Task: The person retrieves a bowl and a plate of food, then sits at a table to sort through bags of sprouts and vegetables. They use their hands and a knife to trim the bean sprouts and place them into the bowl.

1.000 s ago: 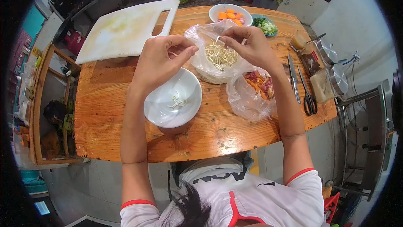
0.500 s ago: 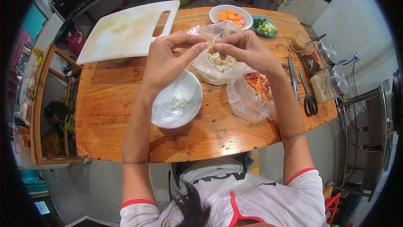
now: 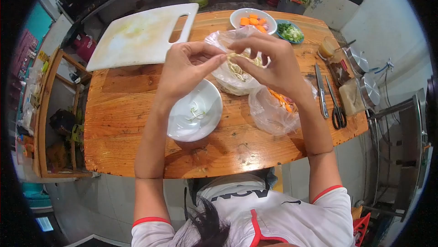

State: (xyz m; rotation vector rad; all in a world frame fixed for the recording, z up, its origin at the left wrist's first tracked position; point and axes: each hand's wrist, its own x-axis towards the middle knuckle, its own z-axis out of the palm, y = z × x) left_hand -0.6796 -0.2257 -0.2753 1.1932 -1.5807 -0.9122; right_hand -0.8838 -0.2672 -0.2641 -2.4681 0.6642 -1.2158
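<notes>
Both my hands are raised over a plastic bag of bean sprouts (image 3: 236, 72), fingertips nearly meeting. My left hand (image 3: 189, 68) pinches thumb and forefinger together at what looks like a bean sprout, mostly hidden by the fingertips. My right hand (image 3: 273, 62) faces it with thumb and fingers apart, and no object shows between them. Below my left hand stands a white bowl (image 3: 207, 121), partly covered by the forearm, with a few bean sprouts (image 3: 197, 113) inside. Beside my right forearm lies a second plastic bag (image 3: 269, 118) with orange and purple pieces.
A white cutting board (image 3: 137, 37) occupies the back left. Behind the bags are a bowl of carrot chunks (image 3: 250, 21) and a plate of chopped greens (image 3: 290, 32). A knife (image 3: 320, 91), scissors (image 3: 337, 114) and a glass (image 3: 326, 47) are along the right side.
My right hand's thumb and fingers have spread from a pinch. My left hand keeps its pinch. The whole view has shifted slightly.
</notes>
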